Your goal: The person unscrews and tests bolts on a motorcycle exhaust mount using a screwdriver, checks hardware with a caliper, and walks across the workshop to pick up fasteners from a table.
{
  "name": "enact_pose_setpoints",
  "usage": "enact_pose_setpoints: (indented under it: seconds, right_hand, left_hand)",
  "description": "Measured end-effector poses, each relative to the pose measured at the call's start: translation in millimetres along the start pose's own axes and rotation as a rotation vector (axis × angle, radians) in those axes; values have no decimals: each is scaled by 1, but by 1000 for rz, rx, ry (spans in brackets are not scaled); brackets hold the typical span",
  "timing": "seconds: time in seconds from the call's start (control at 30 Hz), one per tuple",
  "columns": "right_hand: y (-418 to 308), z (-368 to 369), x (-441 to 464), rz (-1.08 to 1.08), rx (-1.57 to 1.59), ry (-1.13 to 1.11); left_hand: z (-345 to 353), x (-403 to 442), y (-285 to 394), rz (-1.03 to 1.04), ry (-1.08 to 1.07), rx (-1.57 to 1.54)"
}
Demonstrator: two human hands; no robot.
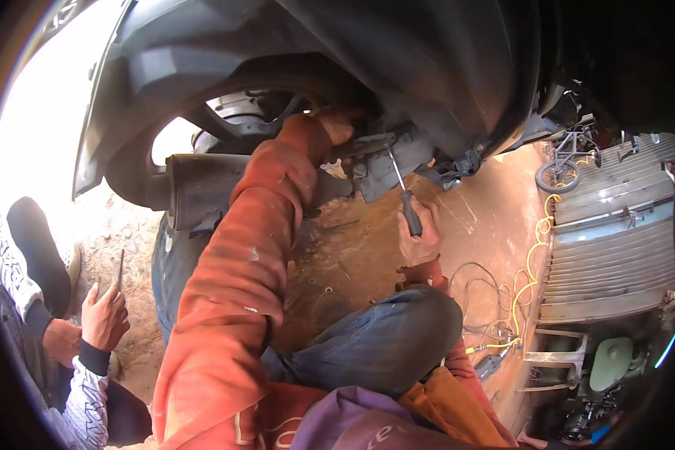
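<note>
"Where's the screwdriver [408,206]?"

"At two o'clock from the middle of my view, in my right hand [424,234]. Those fingers are clamped on its dark handle, and the bright shaft slants away towards one o'clock."

"What does the far end meet?"

"It comes up against the grey metal casing [409,154] on the machine's underside. Whether it touches there, I can't tell."

"And your other hand?"

"My left hand [336,129] is at twelve o'clock, in under the dark bodywork [202,45]. The arm, in its orange sleeve [236,251], crosses in front of the exhaust canister [195,184] to get there. Most of those fingers are out of sight, so I can't tell if they're apart, together or clamped on something."

"What else is round you?"

"The wheel [206,120] sits between ten and eleven o'clock, and my bent knee [424,322] is at five. Over at three, a yellow coiled line [546,223] runs along the reddish ground, with a bicycle [559,176] a bit above it."

"Anyone near?"

"Another person at eight o'clock, whose raised hand [105,319] holds something thin and dark, too narrow for me to name."
</note>
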State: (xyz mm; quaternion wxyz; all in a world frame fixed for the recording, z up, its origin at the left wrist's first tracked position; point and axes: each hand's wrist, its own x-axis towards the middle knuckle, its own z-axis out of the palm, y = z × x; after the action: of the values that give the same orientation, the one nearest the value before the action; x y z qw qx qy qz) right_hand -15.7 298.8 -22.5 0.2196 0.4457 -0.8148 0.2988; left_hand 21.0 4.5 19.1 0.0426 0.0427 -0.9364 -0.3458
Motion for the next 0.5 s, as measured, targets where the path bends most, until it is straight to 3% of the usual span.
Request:
enact_pose_setpoints:
  seconds: [0.03, 0.07, 0.13, 0.33, 0.5]
  right_hand:
    - [-1, -1, 1, -3, -8, -2]
    - [-2, -1, 2, -18, -8, -3]
    - [-3, 0, 3, -33, -14, -6]
    - [-2, 0, 0, -89, -100, 4]
    - [4, 0, 4, -91, 60, 31]
  left_hand:
    - [3, 9, -5, 5, 3, -7]
    - [8, 24, -14, -155, -203, -345]
    - [9, 32, -18, -308, -412, -687]
    - [46, 64, -50, 156, -86, -158]
    - [30, 49, -38, 91, -129, -79]
